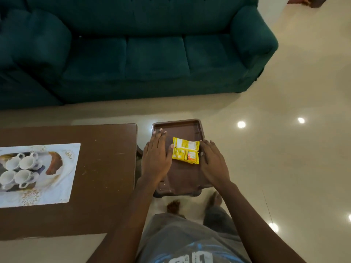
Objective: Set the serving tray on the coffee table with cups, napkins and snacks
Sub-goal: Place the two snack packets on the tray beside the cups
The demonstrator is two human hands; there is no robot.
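Note:
A brown serving tray [176, 123] is just right of the coffee table [102, 168], off its edge and above the floor. Two yellow snack packets [185, 153] lie on it. My left hand [155, 154] rests flat on the tray's left side with straight fingers, the thumb touching the packets. My right hand [212, 164] lies flat on the right side, its fingertips at the packets' right edge. What holds the tray up is hidden beneath it. Several white cups [19, 170] stand together on a white cloth [62, 179] at the table's left.
A dark green sofa [152, 54] runs along the far side, with a strip of glossy floor [266, 149] between it and the table. My bare feet [214, 199] stand on the floor just below the tray. Open floor stretches away to the right.

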